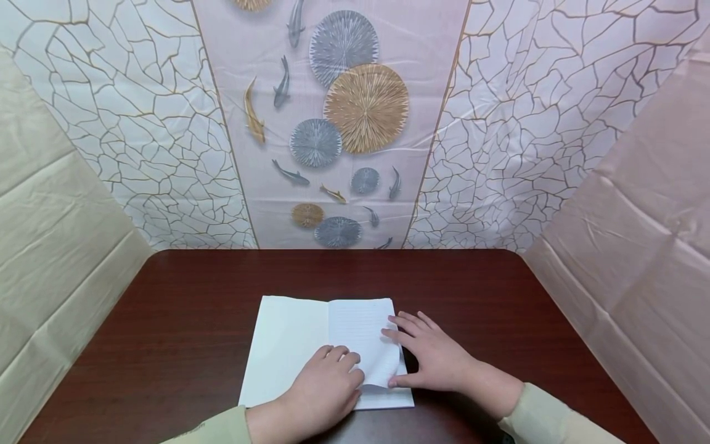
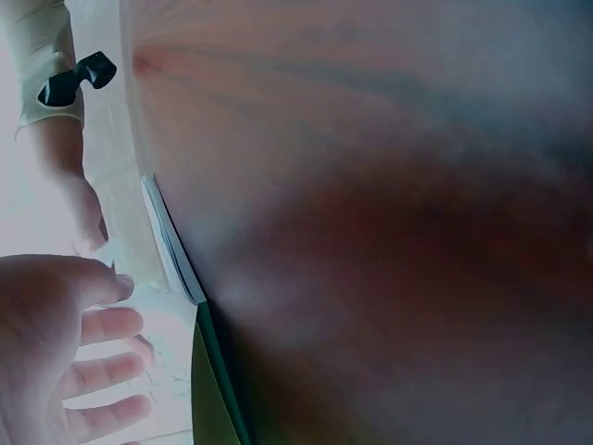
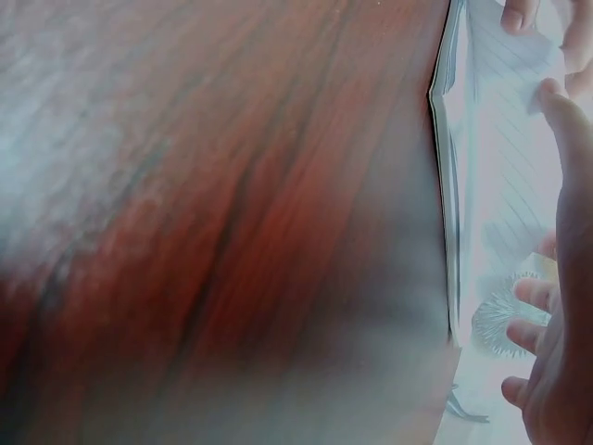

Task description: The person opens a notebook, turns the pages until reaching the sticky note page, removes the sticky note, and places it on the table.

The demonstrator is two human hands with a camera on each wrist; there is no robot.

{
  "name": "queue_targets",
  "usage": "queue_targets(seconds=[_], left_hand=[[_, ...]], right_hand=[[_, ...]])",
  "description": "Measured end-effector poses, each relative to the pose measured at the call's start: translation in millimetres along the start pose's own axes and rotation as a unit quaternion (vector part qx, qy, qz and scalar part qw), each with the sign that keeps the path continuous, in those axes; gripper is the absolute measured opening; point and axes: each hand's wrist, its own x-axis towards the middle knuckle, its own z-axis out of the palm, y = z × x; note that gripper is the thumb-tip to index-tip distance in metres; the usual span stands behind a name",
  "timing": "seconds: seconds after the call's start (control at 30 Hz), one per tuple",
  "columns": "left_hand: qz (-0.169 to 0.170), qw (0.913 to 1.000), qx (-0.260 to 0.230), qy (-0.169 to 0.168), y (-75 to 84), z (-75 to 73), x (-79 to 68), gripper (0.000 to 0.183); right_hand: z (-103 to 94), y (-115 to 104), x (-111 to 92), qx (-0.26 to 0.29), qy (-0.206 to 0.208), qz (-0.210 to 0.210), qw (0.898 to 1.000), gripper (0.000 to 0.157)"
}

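Observation:
An opened notebook [image 1: 291, 342] lies on the table, its left side plain and pale. On its right side is a lined page [image 1: 357, 320] whose lower edge curls up off the sheets beneath. My left hand [image 1: 324, 388] rests over the lower middle of the notebook, fingers loosely bent beside the curled edge. In the left wrist view, the thumb and fingers of my left hand [image 2: 69, 348] stand apart. My right hand [image 1: 438, 357] is spread at the lined page's right edge, fingertips along that edge and thumb at the lower corner.
The dark reddish wood table [image 1: 194, 320] reaches back to a patterned cloth backdrop [image 1: 344, 185] with fish and round motifs. Pale cloth walls [image 1: 627, 246] stand on both sides.

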Motion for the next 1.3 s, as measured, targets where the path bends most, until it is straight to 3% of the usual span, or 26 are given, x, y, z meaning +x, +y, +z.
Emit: queue_targets(seconds=[0.13, 0.3, 0.5, 0.77, 1.07, 1.3], left_hand=[[-0.008, 1.0000, -0.005, 0.001, -0.5, 0.3, -0.6, 0.016], [-0.016, 0.9996, -0.013, -0.020, -1.1, -0.2, 0.0, 0.016], [-0.043, 0.9985, -0.019, -0.027, -2.2, -3.0, -0.5, 0.017], [-0.101, 0.9930, -0.052, 0.034, -10.4, -17.2, 0.3, 0.014], [-0.169, 0.9764, -0.086, 0.104, -23.7, -31.5, -6.2, 0.010], [-0.214, 0.9647, -0.096, 0.120, -29.4, -35.9, -17.1, 0.015]], right_hand=[[-1.6, 2, -3, 0.011, 0.002, -0.001, 1.000, 0.092], [-4.6, 5, -7, 0.029, 0.019, -0.008, 0.999, 0.095], [-7.3, 7, -9, 0.043, 0.025, 0.015, 0.999, 0.098], [-7.1, 11, -10, 0.060, 0.020, 0.047, 0.997, 0.096], [-0.7, 15, -8, 0.042, 0.005, 0.025, 0.999, 0.097], [6.5, 22, -7, 0.032, -0.019, 0.030, 0.999, 0.099]])
